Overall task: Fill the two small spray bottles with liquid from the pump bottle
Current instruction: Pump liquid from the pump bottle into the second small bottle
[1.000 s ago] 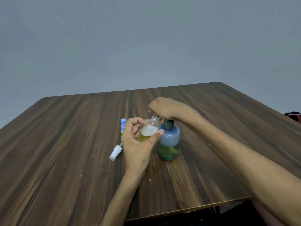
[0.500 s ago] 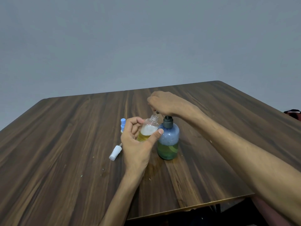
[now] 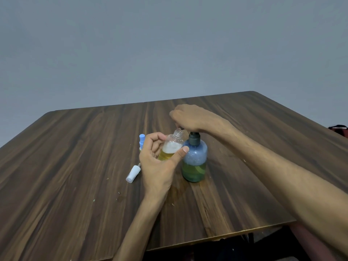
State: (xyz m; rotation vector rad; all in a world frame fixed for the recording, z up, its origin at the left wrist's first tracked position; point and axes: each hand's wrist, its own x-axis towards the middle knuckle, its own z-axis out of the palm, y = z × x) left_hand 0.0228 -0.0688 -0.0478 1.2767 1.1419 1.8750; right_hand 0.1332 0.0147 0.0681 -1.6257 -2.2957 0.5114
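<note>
1. Clutter is small here: a white spray cap (image 3: 133,173) lies on its side on the counter (image 3: 75,166), just left of your left hand (image 3: 159,166), and a second little bottle with a blue top (image 3: 141,141) stands behind that hand.
2. Your left hand holds the clear small spray bottle (image 3: 172,147), with your fingers (image 3: 157,139) and thumb wrapped tight around it. It is tilted, its open neck sits under the pump spout, and it has yellow liquid with white foam on top.
3. Your right hand (image 3: 192,117) rests on top of the pump bottle (image 3: 194,162), fingers curled down over the pump head. You cannot tell how tight they grip.
4. The pump bottle stands upright, touching the small bottle. It is blue, with green liquid in the lower part.
5. The counter has lots of bare wood on the left, on the right and at the back. Its near edge is close to your arms, and the far right corner is rounded.
6. Your left hand hides most of the blue-topped bottle. The pump head is hidden under your right hand. A dark red thing (image 3: 339,129) at the right edge is cut off and hard to make out.
</note>
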